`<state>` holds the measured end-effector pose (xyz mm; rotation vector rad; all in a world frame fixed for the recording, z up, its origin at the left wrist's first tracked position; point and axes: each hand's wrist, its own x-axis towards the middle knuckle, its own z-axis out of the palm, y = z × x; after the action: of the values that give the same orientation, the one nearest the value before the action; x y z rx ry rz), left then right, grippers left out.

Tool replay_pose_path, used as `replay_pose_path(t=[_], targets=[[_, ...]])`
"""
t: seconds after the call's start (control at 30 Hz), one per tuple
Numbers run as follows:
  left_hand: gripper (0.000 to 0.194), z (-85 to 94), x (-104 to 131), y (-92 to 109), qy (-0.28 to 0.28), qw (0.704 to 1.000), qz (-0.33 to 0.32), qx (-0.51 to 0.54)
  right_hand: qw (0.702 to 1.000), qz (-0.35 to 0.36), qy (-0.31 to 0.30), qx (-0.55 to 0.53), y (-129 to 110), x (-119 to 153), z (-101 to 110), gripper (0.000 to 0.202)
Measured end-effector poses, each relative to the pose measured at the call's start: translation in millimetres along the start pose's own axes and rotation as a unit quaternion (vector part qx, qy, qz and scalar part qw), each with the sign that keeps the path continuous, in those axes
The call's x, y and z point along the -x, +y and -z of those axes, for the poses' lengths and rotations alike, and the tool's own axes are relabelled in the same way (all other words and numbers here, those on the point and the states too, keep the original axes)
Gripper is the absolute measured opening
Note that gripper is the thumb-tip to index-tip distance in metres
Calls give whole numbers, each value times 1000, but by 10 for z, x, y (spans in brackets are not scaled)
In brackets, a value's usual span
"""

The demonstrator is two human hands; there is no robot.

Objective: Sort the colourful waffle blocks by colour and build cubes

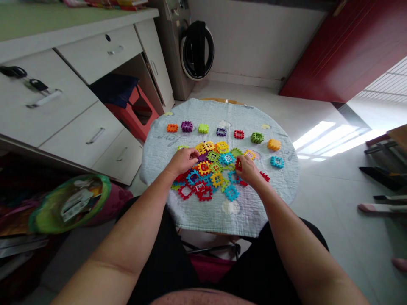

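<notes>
A loose pile of colourful plastic interlocking square blocks lies mid-table, with yellow [217, 179], blue [231, 192] and red pieces [186, 191] among them. My left hand [184, 162] is at the pile's left side, fingers curled together beside a purple block [202, 158]; whether anything is between them is hidden. On the right side of the pile, my right hand [249, 170] has its fingers closed on a red block [238, 164]. Beyond the pile, small box shapes stand in a curved row, including orange [172, 128], purple [187, 126], green [257, 137] and blue ones [277, 162].
A pale blue cloth [203, 218] covers the round table. To the left are white drawers [79, 131], a red stool [143, 110] and a filled bin [108, 197]. Behind stands a washing machine with its round door [208, 51] ajar; a red door [343, 51] is at right.
</notes>
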<state>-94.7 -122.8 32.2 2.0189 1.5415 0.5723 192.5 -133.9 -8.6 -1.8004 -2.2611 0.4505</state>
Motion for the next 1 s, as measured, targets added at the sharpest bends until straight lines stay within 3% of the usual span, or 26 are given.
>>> replay_pose_path(t=[0.17, 0.3, 0.43, 0.53, 0.67, 0.83, 0.93, 1.0], targets=[[25, -11, -18, 4, -13, 1000, -6, -2, 998, -5, 54, 23, -42, 31, -51, 44], [27, -7, -43, -2, -21, 1000, -2, -9, 995, 8, 94, -38, 18, 51, 43, 48], [27, 6, -52, 10, -15, 1000, -7, -25, 977, -92, 161, -106, 276, 90, 290, 58], [27, -1, -54, 13, -13, 999, -13, -27, 978, -135, 126, -95, 414, 166, 398, 46], [27, -35, -59, 11, -21, 999, -23, -20, 993, -93, 62, -49, 329, 235, 287, 45], [26, -54, -54, 13, -19, 1000, -20, -14, 992, -61, 69, -87, 198, 179, 99, 58], [26, -39, -50, 24, -19, 999, -22, -16, 994, -58, 67, -64, 306, 209, 162, 49], [27, -27, -52, 32, -16, 999, -22, -17, 994, -92, 55, -5, 421, 296, 238, 41]])
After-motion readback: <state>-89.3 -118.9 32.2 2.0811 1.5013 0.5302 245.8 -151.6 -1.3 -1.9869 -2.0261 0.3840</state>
